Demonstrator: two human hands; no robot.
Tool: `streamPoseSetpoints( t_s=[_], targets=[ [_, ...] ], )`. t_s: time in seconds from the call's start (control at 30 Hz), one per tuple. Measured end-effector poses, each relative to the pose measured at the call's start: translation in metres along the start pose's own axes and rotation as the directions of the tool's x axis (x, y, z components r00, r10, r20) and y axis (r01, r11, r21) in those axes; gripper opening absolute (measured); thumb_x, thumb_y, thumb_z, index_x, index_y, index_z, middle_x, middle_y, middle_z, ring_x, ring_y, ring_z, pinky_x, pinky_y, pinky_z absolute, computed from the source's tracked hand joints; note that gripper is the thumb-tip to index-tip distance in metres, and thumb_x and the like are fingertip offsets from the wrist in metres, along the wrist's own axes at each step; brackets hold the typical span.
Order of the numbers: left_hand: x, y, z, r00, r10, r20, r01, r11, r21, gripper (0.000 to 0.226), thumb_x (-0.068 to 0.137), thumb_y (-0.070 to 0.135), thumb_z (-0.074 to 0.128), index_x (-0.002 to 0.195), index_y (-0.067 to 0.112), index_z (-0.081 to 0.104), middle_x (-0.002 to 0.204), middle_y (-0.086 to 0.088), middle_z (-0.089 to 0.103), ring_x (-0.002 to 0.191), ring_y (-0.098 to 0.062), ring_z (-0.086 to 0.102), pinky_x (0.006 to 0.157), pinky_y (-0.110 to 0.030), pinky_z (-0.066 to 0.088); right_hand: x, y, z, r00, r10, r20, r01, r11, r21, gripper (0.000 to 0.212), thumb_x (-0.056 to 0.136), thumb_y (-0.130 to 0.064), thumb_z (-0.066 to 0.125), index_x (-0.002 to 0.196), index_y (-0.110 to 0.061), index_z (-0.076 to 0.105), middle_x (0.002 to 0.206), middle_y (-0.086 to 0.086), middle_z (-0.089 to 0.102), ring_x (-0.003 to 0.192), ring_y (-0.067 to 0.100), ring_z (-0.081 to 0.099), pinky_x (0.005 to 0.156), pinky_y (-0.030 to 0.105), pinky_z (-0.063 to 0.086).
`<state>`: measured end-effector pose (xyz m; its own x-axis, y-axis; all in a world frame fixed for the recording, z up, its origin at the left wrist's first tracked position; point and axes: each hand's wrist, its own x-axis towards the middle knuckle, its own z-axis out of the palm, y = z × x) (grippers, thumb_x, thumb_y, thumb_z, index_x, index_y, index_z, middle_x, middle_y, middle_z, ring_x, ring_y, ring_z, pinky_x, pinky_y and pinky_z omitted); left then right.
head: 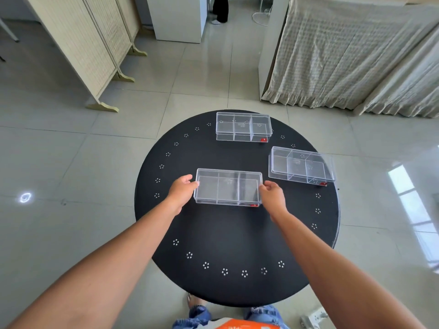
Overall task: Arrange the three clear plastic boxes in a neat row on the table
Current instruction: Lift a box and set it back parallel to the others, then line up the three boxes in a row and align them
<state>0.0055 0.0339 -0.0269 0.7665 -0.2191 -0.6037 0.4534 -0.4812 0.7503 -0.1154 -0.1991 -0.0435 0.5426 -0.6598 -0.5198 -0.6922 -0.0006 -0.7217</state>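
Observation:
Three clear plastic boxes with inner dividers lie on a round black table. The nearest box is in the middle of the table, held at both short ends: my left hand grips its left end and my right hand grips its right end. A second box sits square at the far edge of the table. The third box lies at the right, turned at a slight angle. Each box carries a small red label at its front right corner.
A ring of white dot clusters runs round the table's rim. A folding screen stands on the tiled floor at far left, a cloth-draped structure at far right, a white cabinet behind. A power strip lies on the floor near my feet.

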Motion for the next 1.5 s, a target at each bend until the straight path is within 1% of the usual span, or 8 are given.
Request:
streamPoseSetpoints(
  t_s=[0.27,0.53,0.73,0.87,1.1,1.23,1.33,1.5],
  targets=[
    [-0.021,-0.005,0.001,0.99,0.059,0.132,-0.054,0.998,-0.039,0.026,0.096,0.018,0.051,0.12,0.021,0.062,0.115,0.0,0.07,0.102,-0.019,0.065,0.077,-0.026,0.049,-0.022,0.009,0.017,0.988,-0.053,0.145,0.056,0.998,-0.014,0.043,0.088,-0.037,0.05,0.127,-0.022,0.056,0.113,0.0,0.07,0.106,0.025,0.066,0.095,0.041,0.052],
    [-0.037,-0.03,-0.058,0.997,0.057,-0.045,-0.06,0.997,-0.052,0.022,0.095,0.02,0.054,0.115,0.028,0.057,0.115,0.001,0.067,0.105,-0.018,0.064,0.095,-0.034,0.05,-0.065,0.003,0.063,0.946,-0.137,0.294,0.134,0.99,0.033,0.039,0.087,-0.03,0.05,0.125,-0.026,0.058,0.112,-0.007,0.071,0.105,0.017,0.068,0.094,0.037,0.053],
    [-0.054,-0.066,-0.099,0.998,0.002,-0.063,-0.009,0.994,-0.105,0.039,0.098,0.017,0.054,0.136,0.016,0.05,0.122,-0.002,0.065,0.105,-0.019,0.064,0.08,-0.028,0.049,-0.089,0.004,0.097,0.913,-0.141,0.383,0.132,0.99,0.048,0.04,0.088,-0.027,0.049,0.127,-0.026,0.057,0.114,-0.009,0.071,0.105,0.013,0.067,0.097,0.037,0.052],
    [-0.058,-0.077,-0.108,0.998,-0.019,-0.066,0.012,0.994,-0.107,0.041,0.098,0.018,0.054,0.139,0.016,0.049,0.121,-0.001,0.064,0.107,-0.02,0.062,0.095,-0.037,0.048,-0.097,0.008,0.109,0.918,-0.133,0.373,0.123,0.991,0.05,0.035,0.091,-0.023,0.049,0.125,-0.025,0.058,0.112,-0.008,0.071,0.104,0.014,0.067,0.094,0.035,0.052],
    [-0.054,-0.087,-0.106,0.999,-0.008,-0.048,0.004,0.996,-0.084,0.039,0.095,0.019,0.056,0.134,0.02,0.053,0.129,-0.004,0.066,0.11,-0.02,0.064,0.092,-0.032,0.048,-0.101,0.011,0.109,0.935,-0.111,0.338,0.109,0.994,0.025,0.033,0.092,-0.022,0.048,0.123,-0.024,0.059,0.11,-0.009,0.07,0.103,0.014,0.066,0.083,0.03,0.049],
    [-0.052,-0.079,-0.099,0.985,0.02,-0.169,0.002,0.992,0.127,0.051,0.092,0.027,0.058,0.141,0.021,0.046,0.143,-0.009,0.055,0.123,-0.027,0.057,0.103,-0.041,0.046,-0.098,0.008,0.102,0.95,-0.068,0.304,0.073,0.997,-0.006,0.046,0.097,-0.028,0.049,0.143,-0.02,0.045,0.133,-0.003,0.055,0.125,0.023,0.053,0.097,0.031,0.04],
    [-0.055,-0.057,-0.091,0.926,0.21,-0.314,-0.056,0.899,0.435,0.058,0.091,0.029,0.058,0.146,0.023,0.042,0.149,-0.007,0.044,0.136,-0.026,0.046,0.107,-0.041,0.04,-0.086,0.001,0.085,0.971,-0.048,0.233,0.051,0.999,-0.006,0.064,0.099,-0.033,0.05,0.157,-0.016,0.028,0.153,0.005,0.043,0.139,0.024,0.043,0.107,0.033,0.033],
    [-0.051,-0.005,-0.051,0.908,0.38,-0.176,-0.259,0.84,0.477,0.044,0.093,0.024,0.054,0.136,0.027,0.056,0.144,0.0,0.051,0.128,-0.02,0.053,0.103,-0.035,0.04,-0.048,-0.007,0.037,0.993,-0.083,0.081,0.082,0.997,0.012,0.053,0.096,-0.033,0.05,0.146,-0.018,0.046,0.116,0.002,0.06,0.096,0.022,0.057,0.083,0.032,0.043]
  ],
)
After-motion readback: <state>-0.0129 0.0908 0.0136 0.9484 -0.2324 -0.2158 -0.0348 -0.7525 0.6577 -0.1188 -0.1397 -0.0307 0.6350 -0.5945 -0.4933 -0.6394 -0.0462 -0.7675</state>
